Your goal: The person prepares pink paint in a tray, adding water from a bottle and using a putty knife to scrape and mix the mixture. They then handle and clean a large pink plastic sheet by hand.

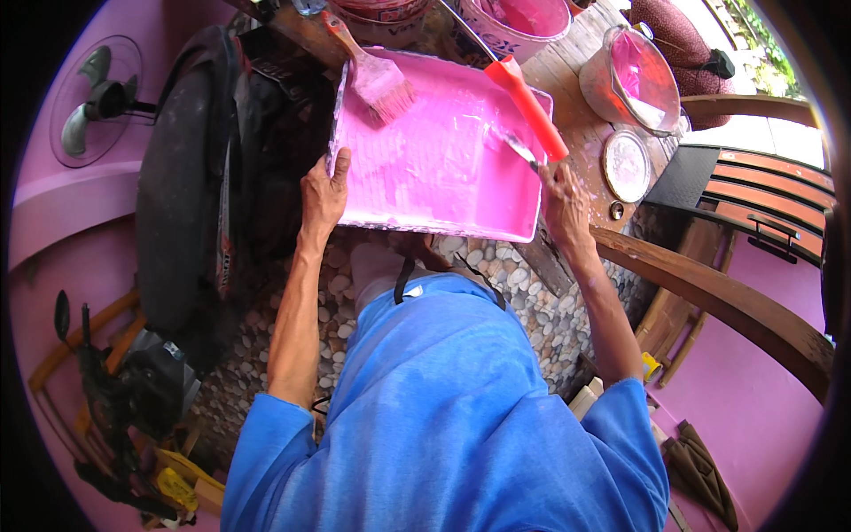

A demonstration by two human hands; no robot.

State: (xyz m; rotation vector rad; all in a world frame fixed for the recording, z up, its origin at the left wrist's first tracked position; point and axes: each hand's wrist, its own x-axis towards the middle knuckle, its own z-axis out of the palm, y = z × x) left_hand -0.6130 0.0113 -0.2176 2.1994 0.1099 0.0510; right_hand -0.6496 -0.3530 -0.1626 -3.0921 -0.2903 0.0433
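A shallow paint tray, coated in pink paint, is held out in front of me. My left hand grips its left wall, thumb on top. At the right wall is my right hand, its fingers closed round a narrow tool with a pale, paint-smeared blade that points into the tray. A wide paintbrush with a worn handle rests on the far left corner, bristles inside. Across the far right corner lies a paint roller's red handle; its roller end is hidden.
Pink-stained buckets and a pail stand on a wooden table, with a round lid nearby. A dark motorcycle is close on my left. A curved wooden armrest lies to my right, above pebbled floor.
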